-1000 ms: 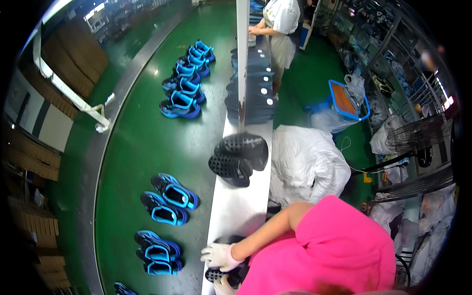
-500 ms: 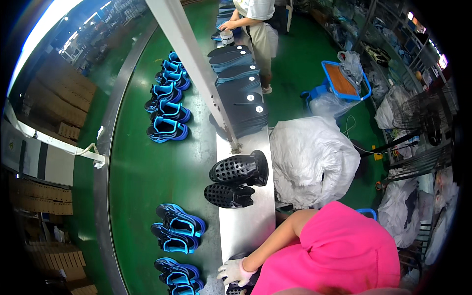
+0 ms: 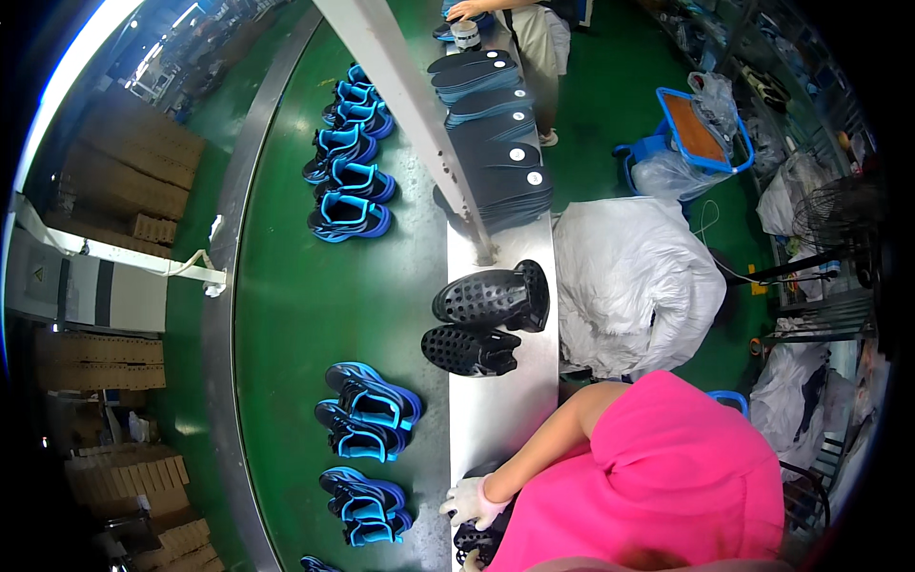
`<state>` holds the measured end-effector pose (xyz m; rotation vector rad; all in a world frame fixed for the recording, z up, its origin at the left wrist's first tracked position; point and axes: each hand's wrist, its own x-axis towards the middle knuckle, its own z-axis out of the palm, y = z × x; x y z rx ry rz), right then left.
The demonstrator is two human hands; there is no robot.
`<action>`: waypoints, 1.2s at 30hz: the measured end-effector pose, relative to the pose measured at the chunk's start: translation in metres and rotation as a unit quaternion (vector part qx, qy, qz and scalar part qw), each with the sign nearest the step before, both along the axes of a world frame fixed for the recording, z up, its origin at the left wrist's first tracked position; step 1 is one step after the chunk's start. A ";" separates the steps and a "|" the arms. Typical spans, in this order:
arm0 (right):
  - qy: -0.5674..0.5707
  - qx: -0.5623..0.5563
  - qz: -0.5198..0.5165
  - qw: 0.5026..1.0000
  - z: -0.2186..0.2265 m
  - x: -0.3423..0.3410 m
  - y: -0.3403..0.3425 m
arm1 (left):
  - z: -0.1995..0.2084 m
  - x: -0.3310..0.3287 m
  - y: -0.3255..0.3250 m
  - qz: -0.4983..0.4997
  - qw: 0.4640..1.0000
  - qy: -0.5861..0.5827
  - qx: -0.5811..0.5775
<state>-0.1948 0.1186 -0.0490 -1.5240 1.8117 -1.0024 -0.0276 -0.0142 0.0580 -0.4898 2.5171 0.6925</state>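
Observation:
My right hand point(image 3: 472, 500), in a white glove, reaches in from my pink sleeve and lies on a black shoe point(image 3: 479, 541) at the near end of the steel table strip point(image 3: 496, 419). A sliver of a second white glove, my left hand point(image 3: 468, 562), shows at the bottom edge under the shoe; its fingers are hidden. Further up the strip, two black perforated shoes point(image 3: 491, 297) point(image 3: 469, 350) lie on their sides, apart from my hands.
Blue-and-black shoes sit in pairs on the green conveyor point(image 3: 315, 286) to the left, the nearest pair point(image 3: 367, 410). Stacked dark insoles point(image 3: 500, 143) lie beyond a slanted grey post point(image 3: 419, 124). A stuffed white bag point(image 3: 634, 286), a blue crate point(image 3: 701, 133) and another worker point(image 3: 534, 38) are to the right and beyond.
The view has swung, so the table and belt now run further up the picture. My gloved right hand stays on the black shoe near the bottom edge.

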 end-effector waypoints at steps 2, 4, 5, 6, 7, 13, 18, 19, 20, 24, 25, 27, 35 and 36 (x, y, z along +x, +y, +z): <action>0.004 -0.002 0.005 1.000 0.009 -0.004 0.004 | 0.009 0.006 -0.007 0.014 1.000 0.009 -0.004; 0.007 -0.002 -0.002 1.000 0.010 -0.004 0.005 | 0.022 0.009 -0.018 0.032 0.999 0.032 -0.009; 0.006 -0.001 -0.008 1.000 0.011 -0.002 0.006 | 0.030 0.006 -0.025 0.038 0.998 0.051 -0.012; 0.007 -0.007 -0.023 1.000 0.013 -0.001 0.007 | 0.036 -0.001 -0.030 0.045 0.997 0.069 -0.010; 0.024 -0.009 -0.039 0.999 0.017 -0.001 0.009 | 0.044 -0.009 -0.034 0.058 0.995 0.086 -0.005; -0.482 -0.161 -0.238 0.828 0.037 -0.029 0.007 | 0.045 -0.111 0.020 0.076 0.938 0.338 0.024; -0.601 -0.141 -0.292 0.731 0.057 -0.076 0.036 | 0.020 -0.165 0.042 -0.101 0.918 0.382 0.005; -0.617 -0.131 -0.290 0.720 0.065 -0.084 0.050 | 0.017 -0.170 0.043 -0.098 0.916 0.388 0.035; -0.670 -0.200 -0.277 0.659 0.064 -0.084 0.056 | 0.019 -0.173 0.044 -0.059 0.930 0.352 0.090; -0.777 -0.276 -0.207 0.526 0.056 -0.086 0.082 | -0.012 -0.180 0.037 0.133 0.848 0.368 0.358; -0.798 -0.272 -0.193 0.502 0.056 -0.081 0.082 | -0.012 -0.186 0.037 0.156 0.839 0.338 0.398; -0.834 -0.264 -0.167 0.455 0.060 -0.071 0.082 | 0.002 -0.184 0.046 0.205 0.745 0.277 0.571; -0.873 -0.091 -0.159 0.452 0.032 -0.037 0.060 | 0.005 -0.169 0.059 0.230 0.644 0.199 0.701; -0.733 -0.085 -0.252 0.626 0.035 -0.041 0.069 | 0.002 -0.173 0.059 0.279 0.615 0.192 0.712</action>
